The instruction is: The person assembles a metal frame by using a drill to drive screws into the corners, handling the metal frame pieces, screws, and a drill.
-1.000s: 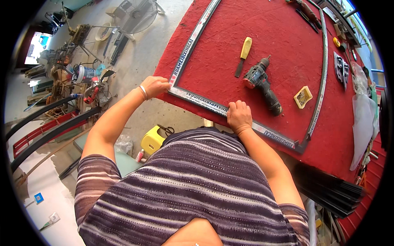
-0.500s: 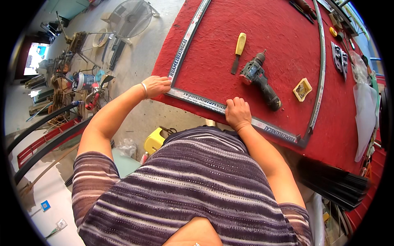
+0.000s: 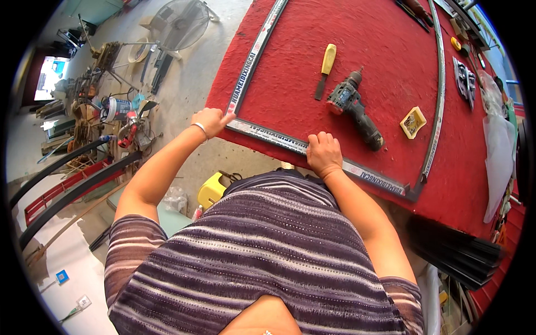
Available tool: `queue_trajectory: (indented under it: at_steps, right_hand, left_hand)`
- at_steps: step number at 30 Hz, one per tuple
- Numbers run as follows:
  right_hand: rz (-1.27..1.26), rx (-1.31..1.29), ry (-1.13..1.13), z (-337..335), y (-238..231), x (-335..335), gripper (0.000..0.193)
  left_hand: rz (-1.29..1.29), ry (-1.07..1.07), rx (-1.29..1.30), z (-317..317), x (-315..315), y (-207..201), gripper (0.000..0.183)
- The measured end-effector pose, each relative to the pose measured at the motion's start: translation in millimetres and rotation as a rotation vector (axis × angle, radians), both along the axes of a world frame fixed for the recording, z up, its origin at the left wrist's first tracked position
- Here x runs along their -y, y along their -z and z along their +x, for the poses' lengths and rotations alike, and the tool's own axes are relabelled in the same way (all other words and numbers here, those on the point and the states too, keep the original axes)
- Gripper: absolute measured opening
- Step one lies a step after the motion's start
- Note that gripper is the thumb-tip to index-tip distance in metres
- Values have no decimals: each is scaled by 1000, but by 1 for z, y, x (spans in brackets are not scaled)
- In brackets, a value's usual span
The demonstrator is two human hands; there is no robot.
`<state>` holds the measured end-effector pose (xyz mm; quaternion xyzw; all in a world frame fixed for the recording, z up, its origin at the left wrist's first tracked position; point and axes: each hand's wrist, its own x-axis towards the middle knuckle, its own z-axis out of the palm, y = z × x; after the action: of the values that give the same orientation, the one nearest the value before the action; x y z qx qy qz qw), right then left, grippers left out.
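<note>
A dark metal frame (image 3: 262, 133) with a printed film strip lies on the red-covered table (image 3: 290, 67). At its near left corner is my left hand (image 3: 211, 121). Its fingers are curled, and the thumb reaches onto the corner; what the fingers hold, if anything, is hidden. My right hand (image 3: 324, 153) is closed over the frame's near rail, around its middle, with the fingertips on the inner side. Inside the frame lie a yellow-handled chisel-like tool (image 3: 328, 60), a cordless drill (image 3: 354, 109) and a small cream tray (image 3: 413, 123) of small metal pieces.
Gloves (image 3: 463, 81) and a plastic bag (image 3: 497, 151) lie along the table's right side. A bundle of black profiles (image 3: 458, 254) juts out below the near right edge. On the floor stand a fan (image 3: 178, 25), a bucket (image 3: 117, 109) and a yellow object (image 3: 211, 191).
My left hand has shifted slightly left and down at the corner, its fingers now curled and the thumb pointing to the frame. The right hand stays on the rail.
</note>
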<state>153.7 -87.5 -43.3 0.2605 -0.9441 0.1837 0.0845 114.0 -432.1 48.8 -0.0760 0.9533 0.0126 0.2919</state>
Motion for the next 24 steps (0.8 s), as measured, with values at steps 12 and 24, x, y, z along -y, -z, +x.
queue_trajectory:
  at_steps: [12, 24]
  right_hand:
    - [23, -26, -3, -2, 2, 4, 17]
    - [51, 8, -1, -1, 3, 4, 18]
  left_hand:
    - [232, 252, -370, 20, -43, 36, 16]
    - [471, 618, -726, 29, -31, 22, 9]
